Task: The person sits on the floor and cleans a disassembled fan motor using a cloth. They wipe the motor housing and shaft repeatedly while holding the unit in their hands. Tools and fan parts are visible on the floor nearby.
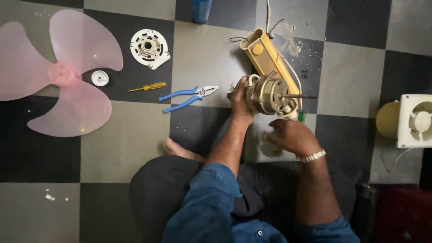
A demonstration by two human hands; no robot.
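Note:
My left hand (239, 100) grips the rear of a bare fan motor (269, 95), whose steel shaft (299, 96) points to the right. The motor sits on a yellow fan neck (265, 56) that lies on the checked floor, with white wires trailing from it. Just below the motor, my right hand (290, 136) is curled with its back to the camera; something pale shows under its fingers, too blurred to identify. I sit on the floor with a bare foot (175, 149) showing at my left knee.
Blue-handled pliers (186, 96) and a yellow screwdriver (147, 87) lie left of the motor. Further left are a pink three-blade fan blade (63, 74), a small white cap (100, 78) and a round white motor cover (149, 47). A cream exhaust fan (411, 120) stands at right.

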